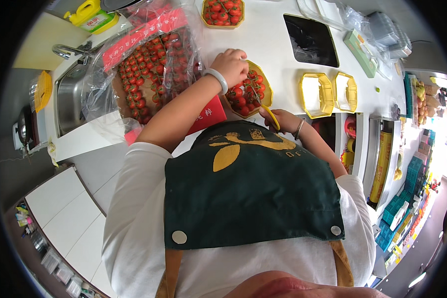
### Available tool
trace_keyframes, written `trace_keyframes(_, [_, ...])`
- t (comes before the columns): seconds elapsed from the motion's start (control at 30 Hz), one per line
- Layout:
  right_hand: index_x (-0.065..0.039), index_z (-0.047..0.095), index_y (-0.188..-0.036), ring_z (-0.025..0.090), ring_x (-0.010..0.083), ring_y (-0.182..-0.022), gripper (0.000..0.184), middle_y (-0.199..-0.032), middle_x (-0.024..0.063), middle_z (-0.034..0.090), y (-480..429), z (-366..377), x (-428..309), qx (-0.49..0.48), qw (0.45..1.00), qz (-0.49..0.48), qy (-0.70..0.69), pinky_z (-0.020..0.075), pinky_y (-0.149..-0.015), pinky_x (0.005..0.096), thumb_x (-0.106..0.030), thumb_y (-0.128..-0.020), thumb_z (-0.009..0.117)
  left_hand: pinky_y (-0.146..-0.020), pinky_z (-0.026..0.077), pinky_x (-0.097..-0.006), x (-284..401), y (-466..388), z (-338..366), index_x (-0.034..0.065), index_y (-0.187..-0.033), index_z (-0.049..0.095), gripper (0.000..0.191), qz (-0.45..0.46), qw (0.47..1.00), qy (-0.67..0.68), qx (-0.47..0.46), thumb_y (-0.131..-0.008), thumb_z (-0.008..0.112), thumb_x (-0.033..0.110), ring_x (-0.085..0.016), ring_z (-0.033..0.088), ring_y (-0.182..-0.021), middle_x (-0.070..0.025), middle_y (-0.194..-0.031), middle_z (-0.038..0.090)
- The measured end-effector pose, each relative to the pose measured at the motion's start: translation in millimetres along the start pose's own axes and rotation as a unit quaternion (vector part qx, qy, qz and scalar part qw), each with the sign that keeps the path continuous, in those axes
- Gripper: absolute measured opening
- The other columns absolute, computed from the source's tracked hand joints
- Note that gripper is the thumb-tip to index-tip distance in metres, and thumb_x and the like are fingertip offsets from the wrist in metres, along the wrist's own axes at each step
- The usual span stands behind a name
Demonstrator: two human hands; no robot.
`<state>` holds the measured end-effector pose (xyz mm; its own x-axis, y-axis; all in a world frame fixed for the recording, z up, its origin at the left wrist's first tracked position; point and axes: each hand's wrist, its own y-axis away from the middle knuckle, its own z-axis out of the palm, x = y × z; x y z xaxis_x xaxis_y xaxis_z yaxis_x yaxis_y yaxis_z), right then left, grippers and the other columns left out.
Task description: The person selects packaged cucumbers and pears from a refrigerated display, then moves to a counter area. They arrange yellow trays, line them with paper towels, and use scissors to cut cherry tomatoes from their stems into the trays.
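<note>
My right hand (287,121) grips a pair of scissors (270,115) by its yellow handles. The metal blades reach in among the red cherry tomatoes (250,93) on green stems. These tomatoes lie in a gold-rimmed octagonal tray (267,82) in front of my apron. Over the tray's far left side, my left hand (232,67) has its fingers curled; whether anything is between them is hidden. To the left, an open red carton (212,114) lined with clear plastic holds many vine tomatoes (138,80).
Two gold-rimmed trays without tomatoes, a nearer one (317,96) and a smaller one (345,92), stand to the right. Another tray of tomatoes (222,14) sits at the back. A dark rectangular opening (310,40) cuts the white counter. Far left is a steel sink (71,100) with a faucet (65,51).
</note>
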<state>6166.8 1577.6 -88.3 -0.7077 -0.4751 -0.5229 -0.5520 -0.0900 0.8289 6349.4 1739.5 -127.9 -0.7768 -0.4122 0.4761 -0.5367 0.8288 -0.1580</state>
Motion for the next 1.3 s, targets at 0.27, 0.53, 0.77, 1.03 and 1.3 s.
trace_keyframes(0.27, [-0.006, 0.056, -0.073, 0.042, 0.0102, -0.039, 0.074, -0.051, 0.0021, 0.050, -24, 10, 5, 0.012, 0.996, 0.003, -0.090, 0.0328, -0.036, 0.0238, -0.078, -0.078, 0.039, -0.101, 0.026, -0.0422, 27, 4, -3, 0.0156, -0.075, 0.070, 0.010, -0.014, 0.989, -0.090, -0.114, -0.069, 0.071, 0.023, -0.022, 0.037, -0.123, 0.0003, -0.120, 0.053])
trace_keyframes(0.53, [-0.009, 0.051, -0.070, 0.037, 0.0092, -0.037, 0.064, -0.049, -0.0001, 0.045, -15, 5, 6, 0.021, 0.985, -0.010, -0.171, 0.0284, -0.035, 0.0232, -0.072, -0.080, 0.046, -0.104, 0.021, -0.0462, 38, -7, 25, 0.0117, -0.083, 0.071, 0.014, -0.046, 0.981, -0.150, -0.117, -0.073, 0.064, 0.018, -0.020, 0.035, -0.124, 0.0000, -0.119, 0.052])
trace_keyframes(0.77, [-0.009, 0.053, -0.071, 0.038, 0.0078, -0.040, 0.059, -0.048, -0.0009, 0.045, -7, -2, 11, 0.024, 0.979, -0.038, -0.197, 0.0283, -0.038, 0.0219, -0.067, -0.083, 0.047, -0.100, 0.027, -0.0441, 31, -1, 31, 0.0133, -0.068, 0.070, 0.008, -0.063, 0.988, -0.134, -0.041, -0.068, 0.062, 0.015, -0.020, 0.045, -0.113, 0.0011, -0.103, 0.058])
trace_keyframes(1.03, [-0.010, 0.052, -0.075, 0.039, 0.0075, -0.043, 0.057, -0.052, 0.0004, 0.046, 26, -30, 28, 0.081, 0.948, -0.091, -0.293, 0.0296, -0.040, 0.0192, -0.065, -0.086, 0.044, -0.076, 0.048, -0.0360, -22, -44, -28, 0.0064, -0.080, 0.067, 0.018, -0.259, 0.920, 0.266, -0.124, -0.073, 0.064, 0.022, -0.026, 0.062, -0.082, -0.0105, -0.089, 0.066])
trace_keyframes(1.3, [-0.008, 0.054, -0.075, 0.043, 0.0075, -0.045, 0.060, -0.054, 0.0016, 0.050, 4, -24, 27, 0.125, 0.965, -0.070, -0.219, 0.0320, -0.042, 0.0200, -0.067, -0.083, 0.046, -0.080, 0.050, -0.0376, -68, -61, -12, 0.0101, -0.092, 0.068, 0.021, -0.278, 0.942, -0.092, -0.162, -0.080, 0.055, 0.021, -0.030, 0.062, -0.092, -0.0126, -0.099, 0.066])
